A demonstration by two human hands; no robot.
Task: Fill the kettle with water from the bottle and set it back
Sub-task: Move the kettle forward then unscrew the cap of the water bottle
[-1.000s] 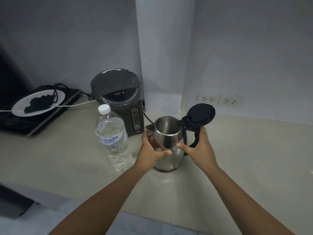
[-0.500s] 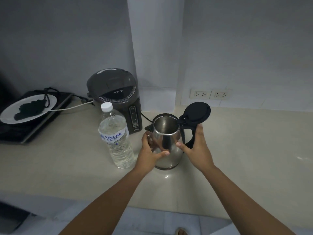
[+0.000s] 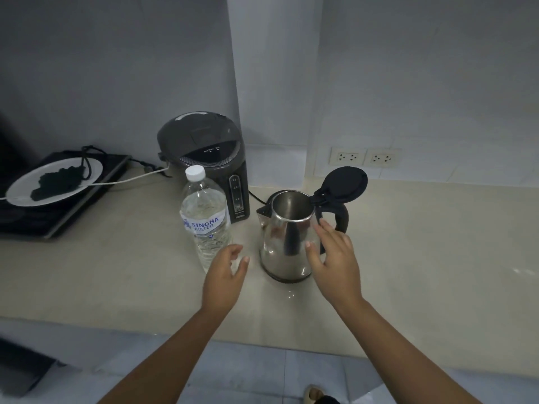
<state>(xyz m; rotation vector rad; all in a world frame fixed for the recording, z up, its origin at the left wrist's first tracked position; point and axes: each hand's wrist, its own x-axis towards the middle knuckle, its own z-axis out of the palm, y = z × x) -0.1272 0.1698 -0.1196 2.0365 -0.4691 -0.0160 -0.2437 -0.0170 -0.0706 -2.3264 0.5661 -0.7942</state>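
Both hands spread, holding nothing: left hand (image 3: pixel 226 277) nears the capped bottle (image 3: pixel 205 218); right hand (image 3: pixel 334 259) is beside the open-lidded kettle (image 3: pixel 287 237) on the worktop (image 3: pixel 423 258). Risk: a hasty reach could topple the tall bottle.

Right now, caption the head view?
Open hands near lid-up kettle; capped bottle beside it.

The pale surface (image 3: pixel 408 258) carries a steel kettle (image 3: pixel 288 246) near its middle, with a capped water bottle (image 3: pixel 205 217) just left. A dark dispenser (image 3: pixel 210 161) stands at the back edge; a black cooktop (image 3: pixel 58 205) sits at the left edge.
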